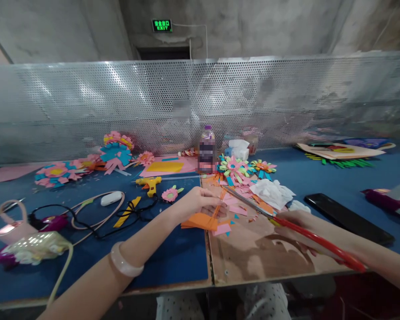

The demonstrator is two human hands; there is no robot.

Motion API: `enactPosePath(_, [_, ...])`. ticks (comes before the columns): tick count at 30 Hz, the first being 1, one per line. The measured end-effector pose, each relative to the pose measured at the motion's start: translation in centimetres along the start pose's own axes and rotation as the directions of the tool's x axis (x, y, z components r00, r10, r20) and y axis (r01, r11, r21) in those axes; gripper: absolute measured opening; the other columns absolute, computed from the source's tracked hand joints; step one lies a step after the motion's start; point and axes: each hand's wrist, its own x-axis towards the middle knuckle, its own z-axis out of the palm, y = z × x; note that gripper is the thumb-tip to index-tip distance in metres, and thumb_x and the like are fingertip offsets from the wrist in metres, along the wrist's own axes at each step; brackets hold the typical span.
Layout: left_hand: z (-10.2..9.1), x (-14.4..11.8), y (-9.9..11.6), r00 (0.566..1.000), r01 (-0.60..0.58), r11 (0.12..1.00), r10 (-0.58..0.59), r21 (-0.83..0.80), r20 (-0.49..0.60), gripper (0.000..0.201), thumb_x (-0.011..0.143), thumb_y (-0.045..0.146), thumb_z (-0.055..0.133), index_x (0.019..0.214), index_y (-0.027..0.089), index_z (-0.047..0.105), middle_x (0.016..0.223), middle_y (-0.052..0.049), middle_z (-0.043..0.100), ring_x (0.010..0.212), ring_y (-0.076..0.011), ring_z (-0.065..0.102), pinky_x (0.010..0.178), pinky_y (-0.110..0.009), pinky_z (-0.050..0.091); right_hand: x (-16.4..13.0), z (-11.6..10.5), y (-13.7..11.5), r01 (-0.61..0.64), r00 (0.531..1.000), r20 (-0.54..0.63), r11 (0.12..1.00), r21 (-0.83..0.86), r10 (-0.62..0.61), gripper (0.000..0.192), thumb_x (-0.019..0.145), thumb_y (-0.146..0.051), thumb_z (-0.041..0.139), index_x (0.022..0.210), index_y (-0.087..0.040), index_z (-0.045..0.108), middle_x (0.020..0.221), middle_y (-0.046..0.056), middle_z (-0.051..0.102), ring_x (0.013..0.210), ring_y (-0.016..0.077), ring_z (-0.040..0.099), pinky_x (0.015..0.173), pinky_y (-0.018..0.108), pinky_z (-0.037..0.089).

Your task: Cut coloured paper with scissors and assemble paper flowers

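My left hand (203, 203) pinches thin orange paper strips (219, 205) above the seam of the table. Under its fingers lies a stack of orange paper (197, 221). My right hand (298, 226) is closed around red-handled scissors (306, 231), whose metal blades reach left toward the strips. The blade tips come close to the strips; whether they touch I cannot tell. Pink paper scraps (235, 205) and small blue bits lie beneath the blades. Crumpled white tissue (273, 194) sits just beyond the scissors.
A yellow glue gun (149, 184) and tangled cables lie left of my hands. Paper flowers (235, 169) and a purple-capped bottle (206, 149) stand behind. A black phone (348, 218) lies at right. A perforated metal screen (270, 98) closes off the back.
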Motion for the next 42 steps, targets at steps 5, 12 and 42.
enactPosePath(5, [0.1,0.1,-0.2,1.0,0.02,1.0,-0.02,0.014,-0.004,0.019,0.067,0.031,0.067,0.075,0.014,0.069,0.077,-0.008,0.069,0.066,-0.0163,0.064,0.067,-0.029,0.05,0.3,0.3,0.3,0.051,0.999,0.002,0.998,-0.021,-0.051,0.031,0.08,-0.045,0.044,0.068,-0.017,0.051,0.057,0.001,0.05,0.045,0.0128,0.053,0.038,0.019,0.041])
enactPosePath(12, [0.2,0.1,-0.4,1.0,0.015,0.997,-0.017,0.069,0.017,0.023,0.069,0.034,0.064,0.08,0.015,0.07,0.083,-0.009,0.07,0.076,-0.0196,0.066,0.074,-0.031,0.051,0.2,-0.1,-1.0,0.019,1.0,0.027,0.996,-0.083,-0.017,0.026,0.078,-0.038,0.045,0.071,-0.015,0.054,0.058,0.001,0.05,0.046,0.012,0.051,0.039,0.019,0.039])
enactPosePath(42, [-0.3,1.1,-1.5,0.999,0.045,0.997,-0.045,0.061,-0.001,0.029,0.064,0.035,0.069,0.08,0.01,0.069,0.082,-0.013,0.07,0.074,-0.0221,0.066,0.069,-0.033,0.052,1.1,-0.3,2.1,-0.003,0.984,-0.176,0.984,-0.178,-0.029,0.036,0.076,-0.047,0.046,0.067,-0.016,0.062,0.058,0.002,0.059,0.052,0.0163,0.053,0.048,0.024,0.038])
